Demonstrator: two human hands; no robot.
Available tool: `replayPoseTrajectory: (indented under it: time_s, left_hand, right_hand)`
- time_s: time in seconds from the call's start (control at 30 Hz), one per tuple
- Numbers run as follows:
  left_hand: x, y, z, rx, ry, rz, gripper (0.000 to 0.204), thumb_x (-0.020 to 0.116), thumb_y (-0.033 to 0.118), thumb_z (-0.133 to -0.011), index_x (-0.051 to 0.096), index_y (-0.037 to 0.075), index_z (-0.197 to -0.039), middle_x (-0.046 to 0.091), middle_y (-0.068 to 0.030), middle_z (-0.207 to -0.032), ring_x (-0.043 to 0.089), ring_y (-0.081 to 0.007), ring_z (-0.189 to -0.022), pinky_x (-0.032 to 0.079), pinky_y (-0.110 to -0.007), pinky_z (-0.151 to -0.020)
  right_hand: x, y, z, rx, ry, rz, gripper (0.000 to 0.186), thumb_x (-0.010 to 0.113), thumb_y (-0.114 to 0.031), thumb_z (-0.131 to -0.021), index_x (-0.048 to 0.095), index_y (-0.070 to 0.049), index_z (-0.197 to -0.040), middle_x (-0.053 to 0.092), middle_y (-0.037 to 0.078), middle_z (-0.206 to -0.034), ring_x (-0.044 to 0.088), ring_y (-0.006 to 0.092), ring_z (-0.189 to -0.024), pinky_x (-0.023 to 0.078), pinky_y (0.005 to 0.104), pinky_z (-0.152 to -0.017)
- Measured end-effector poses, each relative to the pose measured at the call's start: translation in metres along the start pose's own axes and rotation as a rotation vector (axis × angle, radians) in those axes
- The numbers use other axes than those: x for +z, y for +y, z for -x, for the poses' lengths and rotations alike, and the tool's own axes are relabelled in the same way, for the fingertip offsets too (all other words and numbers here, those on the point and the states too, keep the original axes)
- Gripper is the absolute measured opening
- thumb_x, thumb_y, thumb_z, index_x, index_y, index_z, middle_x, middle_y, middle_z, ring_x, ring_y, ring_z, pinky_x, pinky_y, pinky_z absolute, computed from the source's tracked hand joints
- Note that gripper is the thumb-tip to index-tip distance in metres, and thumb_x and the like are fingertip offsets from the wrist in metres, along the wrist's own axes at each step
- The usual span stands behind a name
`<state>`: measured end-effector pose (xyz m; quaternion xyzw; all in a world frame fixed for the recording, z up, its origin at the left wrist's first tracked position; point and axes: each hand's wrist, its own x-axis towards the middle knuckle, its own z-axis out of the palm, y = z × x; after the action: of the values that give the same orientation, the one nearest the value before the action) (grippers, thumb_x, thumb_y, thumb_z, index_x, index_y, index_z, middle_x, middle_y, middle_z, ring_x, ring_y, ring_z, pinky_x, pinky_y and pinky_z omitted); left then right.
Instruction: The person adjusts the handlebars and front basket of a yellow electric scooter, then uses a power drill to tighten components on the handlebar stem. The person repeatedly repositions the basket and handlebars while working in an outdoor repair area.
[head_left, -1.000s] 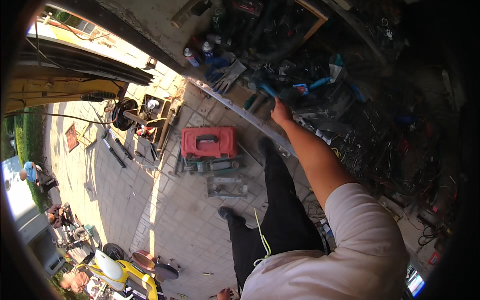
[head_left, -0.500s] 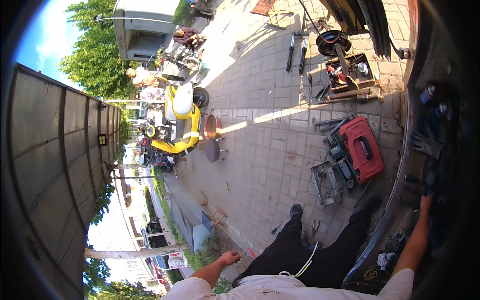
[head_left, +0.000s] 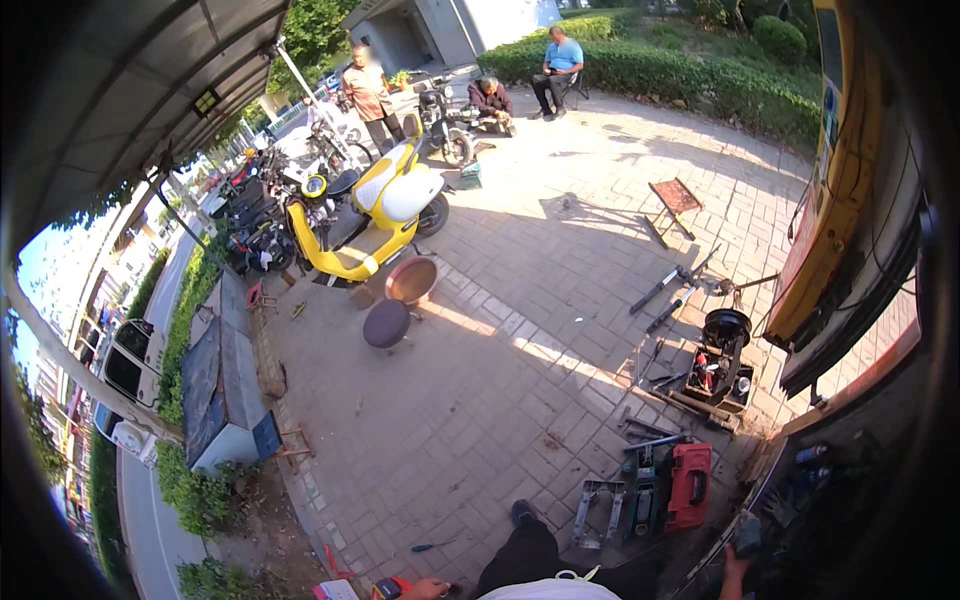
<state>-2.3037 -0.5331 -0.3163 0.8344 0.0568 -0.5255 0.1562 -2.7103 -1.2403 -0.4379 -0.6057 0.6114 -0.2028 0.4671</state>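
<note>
At the lower edge my left hand (head_left: 428,589) is small and partly cut off, beside a red-and-dark box (head_left: 388,588) and a pale box (head_left: 335,591); its fingers do not show clearly. In the shade at lower right my right hand (head_left: 735,568) is closed on a dark, rounded object (head_left: 747,536) whose kind I cannot make out. Left of that hand, on the paving, lie a red plastic case (head_left: 688,485), a green tool (head_left: 646,490) and a metal bracket frame (head_left: 598,512). A screwdriver (head_left: 430,547) rests nearer the middle.
An open toolbox (head_left: 718,380), a black wheel rim (head_left: 727,328) and fork tubes (head_left: 672,302) are at right. Two round stools (head_left: 387,324) stand before a yellow scooter (head_left: 365,255). Three people are farther back. A shaded sill (head_left: 715,550) borders the right side.
My view has swung leftward and up, showing more of the yard. My right hand now has the dark object in it; my left hand has come beside the boxes.
</note>
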Motion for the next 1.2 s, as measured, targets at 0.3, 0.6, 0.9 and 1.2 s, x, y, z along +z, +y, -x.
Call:
replayPoseTrajectory:
  time_s: [0.3,0.6,0.9,1.2]
  left_hand:
    - [-0.068,-0.062,-0.146,0.049,0.308,0.928,0.042,0.063,0.038,-0.092,0.071,-0.003,-0.094,0.071,-0.0119,-0.091,0.068,-0.0191,-0.074,0.053,-0.033,-0.067]
    - [-0.129,-0.113,-0.162,-0.208,0.44,0.883,0.04,0.062,0.037,-0.091,0.07,-0.002,-0.09,0.069,-0.0105,-0.076,0.067,-0.0204,-0.071,0.051,-0.036,-0.065]
    - [-0.376,-0.166,-0.199,-0.283,0.627,1.193,0.037,0.062,0.035,-0.091,0.068,-0.002,-0.091,0.068,-0.0105,-0.077,0.066,-0.0194,-0.069,0.05,-0.035,-0.062]
    - [-0.546,-0.245,-0.267,-0.335,0.388,1.075,0.05,0.058,0.049,-0.094,0.055,0.011,-0.126,0.064,-0.0094,-0.094,0.061,-0.022,-0.086,0.05,-0.046,-0.069]
  right_hand:
    - [0.302,-0.354,0.093,-0.886,-0.72,0.379,0.058,0.076,-0.014,-0.071,0.06,-0.01,-0.127,0.062,0.011,-0.128,0.056,0.0286,-0.122,0.042,0.0371,-0.105]
    - [0.586,-0.415,0.111,-0.947,-1.216,1.175,0.048,0.073,-0.038,-0.075,0.066,-0.014,-0.116,0.065,0.011,-0.119,0.062,0.0278,-0.107,0.05,0.0382,-0.092]
    - [0.885,-0.492,0.176,-0.369,-1.295,1.702,0.042,0.082,-0.033,-0.069,0.073,-0.014,-0.105,0.071,0.007,-0.092,0.069,0.0188,-0.072,0.058,0.0336,-0.062]
    - [1.183,-0.717,0.383,-0.829,-1.192,1.166,0.052,0.076,-0.042,-0.065,0.071,-0.008,-0.104,0.071,0.017,-0.103,0.067,0.0347,-0.098,0.055,0.0425,-0.084]
